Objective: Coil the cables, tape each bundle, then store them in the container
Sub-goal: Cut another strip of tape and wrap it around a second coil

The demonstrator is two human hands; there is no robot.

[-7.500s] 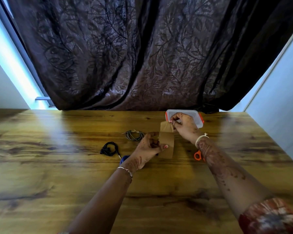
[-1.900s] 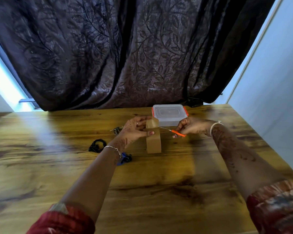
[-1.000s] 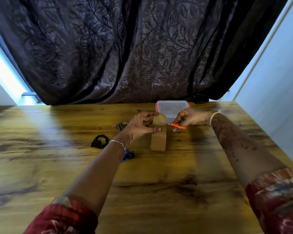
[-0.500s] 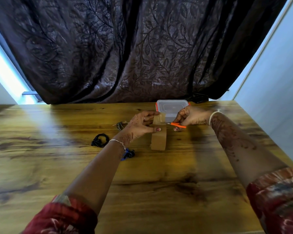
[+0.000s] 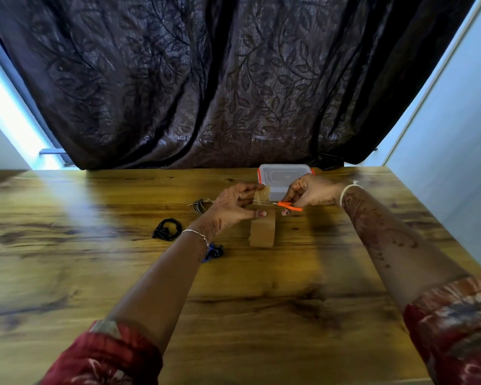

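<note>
**Tape pulled taut under the scissor blades**

While the brown tape roll (image 5: 262, 234) stood on edge near the middle of the wooden table (image 5: 67, 273), a strip of its tape (image 5: 263, 193) rose from it into the left hand (image 5: 231, 209). That hand was closed in a pinch, its fingers holding the strip's upper end and its thumb pressed lower against the tape. The right hand (image 5: 310, 191) was curled around the orange handles of the scissors (image 5: 285, 204), whose thin blades reached leftward to the strip, between the pinched end and the roll; how far apart the blades stood could not be made out.

Just behind both hands, close to the table's far edge, sat the clear container (image 5: 285, 176) with orange clips, its lid on. A coiled grey cable (image 5: 202, 205) lay to the left of the left hand, partly hidden by it. A coiled black cable (image 5: 167, 232) lay further left and nearer the table's front edge, apart from the grey one. A blue cable (image 5: 214, 252) showed only in part from under the left wrist, so its shape could not be told. A dark leaf-patterned curtain (image 5: 233, 79) hung behind the far edge of the table.
</note>
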